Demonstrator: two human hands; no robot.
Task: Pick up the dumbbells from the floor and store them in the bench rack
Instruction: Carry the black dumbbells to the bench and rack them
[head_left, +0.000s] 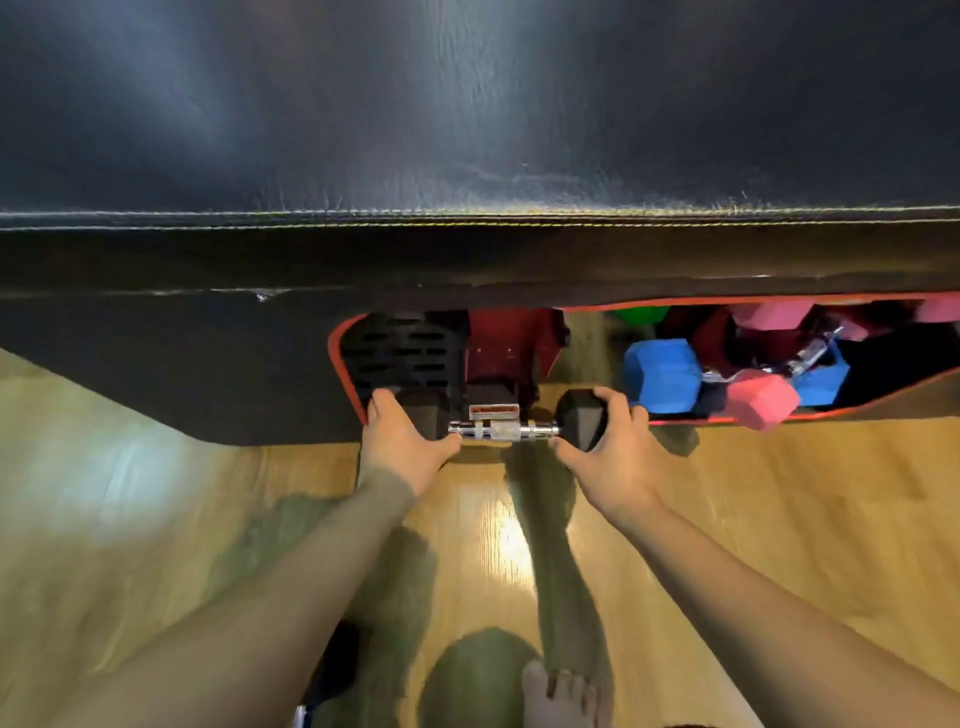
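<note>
A black hex dumbbell (503, 430) with a chrome handle lies crosswise at the mouth of the bench rack (347, 364), a red-rimmed opening under the black padded bench (467, 130). My left hand (397, 439) wraps its left head. My right hand (615, 447) wraps its right head (579, 415). Whether the dumbbell rests on the floor or hangs just above it, I cannot tell. Inside the rack to the right lie a blue dumbbell (662, 375), pink dumbbells (758, 400) and a green one (636, 315), partly hidden by the bench.
The wooden floor (156, 519) stretches to both sides below the bench. My bare foot (558, 696) stands near the bottom edge. A black slotted panel (402, 353) and a red frame part (511, 348) sit inside the rack's left section.
</note>
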